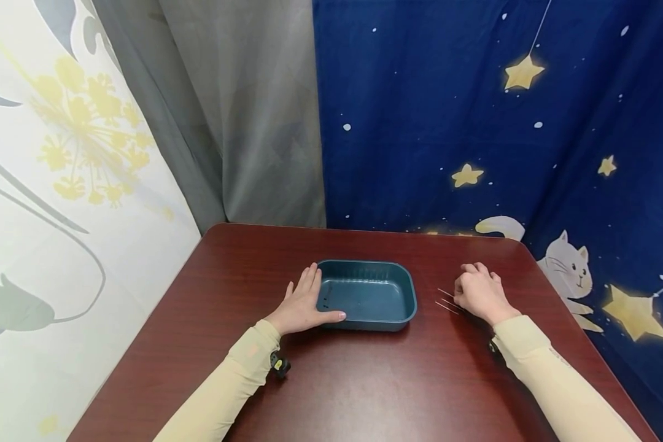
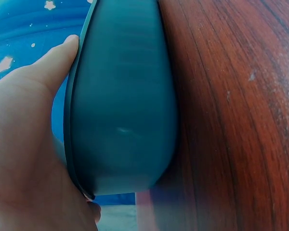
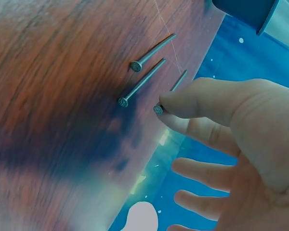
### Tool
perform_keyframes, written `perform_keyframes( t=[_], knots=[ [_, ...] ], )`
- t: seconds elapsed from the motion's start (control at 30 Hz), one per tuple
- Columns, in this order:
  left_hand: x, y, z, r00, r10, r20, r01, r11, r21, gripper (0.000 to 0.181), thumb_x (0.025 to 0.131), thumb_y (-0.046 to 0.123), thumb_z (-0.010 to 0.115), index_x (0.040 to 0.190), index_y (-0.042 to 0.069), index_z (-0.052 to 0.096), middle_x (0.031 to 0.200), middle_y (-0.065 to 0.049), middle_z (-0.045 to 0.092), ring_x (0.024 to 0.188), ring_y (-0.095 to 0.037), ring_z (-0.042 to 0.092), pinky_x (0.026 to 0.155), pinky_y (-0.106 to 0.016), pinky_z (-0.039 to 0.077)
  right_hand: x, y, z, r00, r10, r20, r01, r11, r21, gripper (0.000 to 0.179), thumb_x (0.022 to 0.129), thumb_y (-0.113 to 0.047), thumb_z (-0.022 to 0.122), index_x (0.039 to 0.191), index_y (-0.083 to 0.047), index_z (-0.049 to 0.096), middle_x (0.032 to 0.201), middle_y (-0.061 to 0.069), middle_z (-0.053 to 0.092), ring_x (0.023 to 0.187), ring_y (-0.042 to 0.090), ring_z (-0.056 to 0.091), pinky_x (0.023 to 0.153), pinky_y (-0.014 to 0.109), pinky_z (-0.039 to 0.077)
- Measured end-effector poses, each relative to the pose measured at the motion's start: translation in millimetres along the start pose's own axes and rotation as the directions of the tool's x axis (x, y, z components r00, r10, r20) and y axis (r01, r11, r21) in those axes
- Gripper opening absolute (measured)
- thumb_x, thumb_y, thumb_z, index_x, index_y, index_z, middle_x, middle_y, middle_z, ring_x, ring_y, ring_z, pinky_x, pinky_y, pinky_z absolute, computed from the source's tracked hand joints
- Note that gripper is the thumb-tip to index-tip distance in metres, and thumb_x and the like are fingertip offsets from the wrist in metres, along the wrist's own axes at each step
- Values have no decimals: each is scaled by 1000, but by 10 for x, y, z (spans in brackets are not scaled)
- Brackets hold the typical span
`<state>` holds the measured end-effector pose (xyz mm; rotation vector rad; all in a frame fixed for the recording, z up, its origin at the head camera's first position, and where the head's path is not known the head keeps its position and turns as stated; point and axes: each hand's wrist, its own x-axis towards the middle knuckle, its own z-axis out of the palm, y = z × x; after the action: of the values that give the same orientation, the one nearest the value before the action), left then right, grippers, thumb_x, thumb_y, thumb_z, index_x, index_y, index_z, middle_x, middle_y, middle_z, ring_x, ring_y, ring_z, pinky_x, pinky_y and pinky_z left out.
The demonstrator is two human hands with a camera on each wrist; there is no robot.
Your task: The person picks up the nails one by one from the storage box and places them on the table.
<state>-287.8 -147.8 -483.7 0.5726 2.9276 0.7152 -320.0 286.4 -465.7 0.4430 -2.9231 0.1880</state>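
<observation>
A dark teal plastic tray (image 1: 364, 301) stands on the table. My left hand (image 1: 302, 307) lies over its left end with fingers straight, the thumb along the near rim. In the left wrist view the thumb rests against the tray's rim (image 2: 70, 125). Right of the tray, my right hand (image 1: 480, 294) pinches a metal nail (image 3: 178, 80) between thumb and index finger, close to its head. The other fingers are spread apart. Two more nails lie beside it, the outer nail (image 3: 153, 53) and the middle nail (image 3: 142, 83), roughly parallel on the wood.
The dark red wooden table (image 1: 331, 380) has rounded far corners. Behind it hang a grey curtain (image 1: 271, 123) and a blue curtain (image 1: 420, 123) with stars and a cat. A white patterned wall panel (image 1: 88, 233) stands at the left.
</observation>
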Motion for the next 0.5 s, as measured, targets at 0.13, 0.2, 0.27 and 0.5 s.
perform_keyframes(
  t=[0.13,0.2,0.27,0.5],
  knots=[
    [-1,-2,3,1000,0,-1,0,1000,-2,132,73,90,53,161,5,4,168,-6,-7,154,-24,-5,117,-62,5,-46,13,-8,1000,-8,-2,8,1000,-26,21,74,-8,73,61,-23,67,129,26,59,125,48,38,86,74,32],
    [-6,5,0,1000,1,0,-1,1000,-4,132,74,90,53,161,4,5,168,-6,-7,154,-24,-4,117,-62,6,-75,24,0,1000,-8,-6,8,999,-34,22,74,-7,72,61,-23,67,126,24,60,121,47,39,85,73,33],
    [-14,9,-2,1000,4,-4,-4,1000,-4,131,74,89,54,161,3,6,169,-9,-4,154,-26,-3,117,-62,6,-101,29,8,1000,-10,-10,9,999,-38,23,74,-7,72,60,-23,66,122,23,61,117,46,40,83,72,34],
    [-26,20,-12,1000,11,-20,-11,1000,-22,130,75,86,59,161,2,9,169,-12,-1,154,-28,-1,116,-65,8,-135,34,51,1000,-6,0,5,999,-43,26,73,-7,75,57,-23,63,109,17,61,110,44,41,85,74,31]
  ],
)
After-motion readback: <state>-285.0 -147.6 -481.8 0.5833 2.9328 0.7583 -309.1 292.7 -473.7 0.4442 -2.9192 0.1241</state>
